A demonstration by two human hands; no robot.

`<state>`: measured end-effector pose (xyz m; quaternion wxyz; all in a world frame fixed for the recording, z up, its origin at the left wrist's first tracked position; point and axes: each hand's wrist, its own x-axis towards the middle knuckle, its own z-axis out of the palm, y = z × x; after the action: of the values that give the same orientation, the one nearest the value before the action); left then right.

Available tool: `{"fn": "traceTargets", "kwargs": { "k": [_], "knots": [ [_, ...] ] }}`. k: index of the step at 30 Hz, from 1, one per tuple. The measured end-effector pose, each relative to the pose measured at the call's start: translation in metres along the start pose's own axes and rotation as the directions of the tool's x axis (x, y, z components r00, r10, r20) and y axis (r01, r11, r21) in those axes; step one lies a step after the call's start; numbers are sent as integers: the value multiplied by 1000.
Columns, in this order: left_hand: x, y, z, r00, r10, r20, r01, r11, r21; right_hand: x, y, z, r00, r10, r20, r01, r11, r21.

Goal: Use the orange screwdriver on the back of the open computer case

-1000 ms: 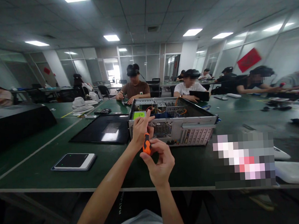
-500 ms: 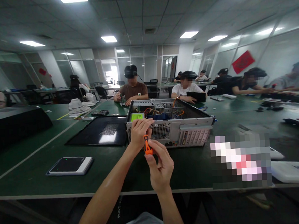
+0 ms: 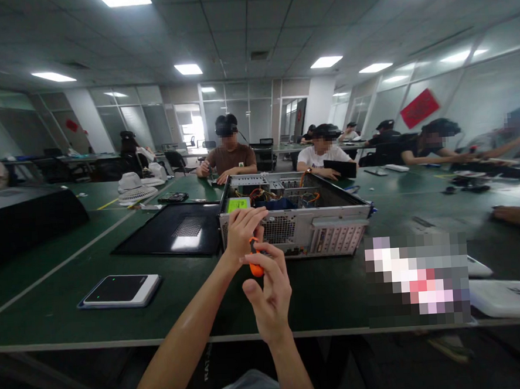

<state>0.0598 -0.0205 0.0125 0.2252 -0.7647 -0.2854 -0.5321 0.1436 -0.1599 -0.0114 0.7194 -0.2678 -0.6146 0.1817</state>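
Observation:
An orange-and-black screwdriver (image 3: pixel 256 269) has its handle toward me, in front of the rear panel of an opened computer case (image 3: pixel 296 216). Two fingers of my right hand (image 3: pixel 271 290) lie across the handle. Its thumb stands apart from the handle, so this hand is open. At the panel's left part, my left hand (image 3: pixel 243 233) is closed, its fingers together and bent to the right, beside the screwdriver's front end. What those fingers hold is hidden, as is the screwdriver's tip. Inside the case show a bright green label (image 3: pixel 238 204) and coloured wires (image 3: pixel 256 193).
A black side panel (image 3: pixel 169 230) lies left of the case, and a white-and-black device (image 3: pixel 119 290) nearer me. White fans (image 3: pixel 137 194) stand farther back. At right are a blurred-out patch (image 3: pixel 417 281) and a white case (image 3: pixel 508 298). Two people sit across the table (image 3: pixel 197 316).
My right thumb has come off the screwdriver handle, and the right fingers have shifted left over it. The left hand stays at the panel.

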Motion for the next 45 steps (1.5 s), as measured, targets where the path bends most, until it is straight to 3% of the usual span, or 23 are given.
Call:
{"fn": "traceTargets", "kwargs": {
  "k": [7, 13, 18, 26, 35, 45],
  "knots": [
    [-1, -1, 4, 999, 22, -31, -22, 1000, 7, 2, 7, 0, 998, 39, -44, -32, 987, 157],
    [0, 0, 2, 1000, 10, -26, -10, 1000, 19, 4, 4, -4, 996, -40, -80, 36, 998, -49],
    [3, 1, -1, 999, 34, -42, -32, 999, 29, 5, 4, -3, 988, -14, -156, 26, 997, 75],
    [2, 2, -1, 999, -22, -42, 26, 995, 95, 1, 5, -3, 998, -27, -53, 27, 1000, -2],
    [-1, 0, -2, 1000, -21, 7, 21, 997, 80, -4, 4, 2, 1000, 18, -7, -16, 978, 209],
    [-1, -2, -1, 999, -41, 29, 40, 997, 62, -3, 1, 1, 999, -36, -25, 32, 993, -112]
  ]
}}
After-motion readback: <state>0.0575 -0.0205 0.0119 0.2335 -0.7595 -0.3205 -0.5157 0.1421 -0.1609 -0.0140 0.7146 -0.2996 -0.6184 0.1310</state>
